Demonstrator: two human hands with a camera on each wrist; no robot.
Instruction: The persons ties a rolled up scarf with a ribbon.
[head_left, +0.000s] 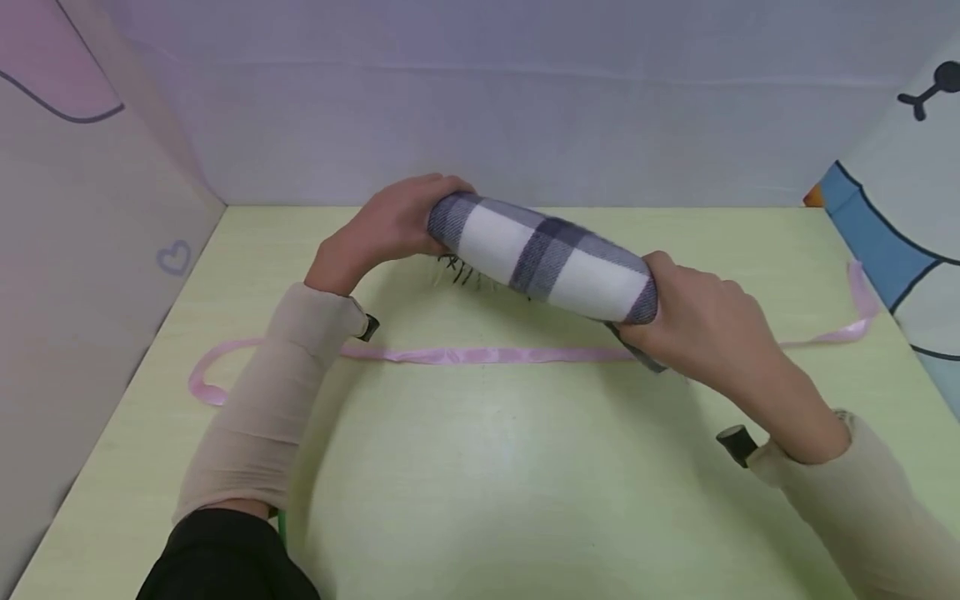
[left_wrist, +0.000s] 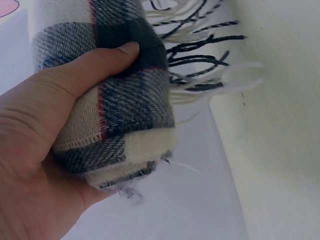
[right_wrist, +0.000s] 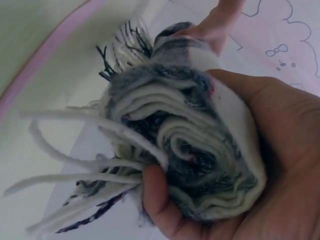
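Note:
A rolled-up plaid scarf (head_left: 555, 254), white with grey-blue checks, is held above the table between both hands. My left hand (head_left: 397, 221) grips its far left end; in the left wrist view the thumb (left_wrist: 100, 67) lies across the cloth, with dark and white fringe (left_wrist: 205, 60) hanging off one side. Around the other end curls my right hand (head_left: 697, 321). The right wrist view shows the spiral end of the scarf (right_wrist: 185, 150), a fingertip (right_wrist: 156, 187) pressing its edge and loose white tassels (right_wrist: 75, 177). Below the scarf, a pink satin ribbon (head_left: 480, 356) stretches across the table.
The pale yellow table (head_left: 510, 483) ends at a white back wall (head_left: 510, 125). Printed side panels stand at the left (head_left: 82, 250) and right (head_left: 900, 242). The ribbon's left end loops near the left forearm; its right end rises against the right panel.

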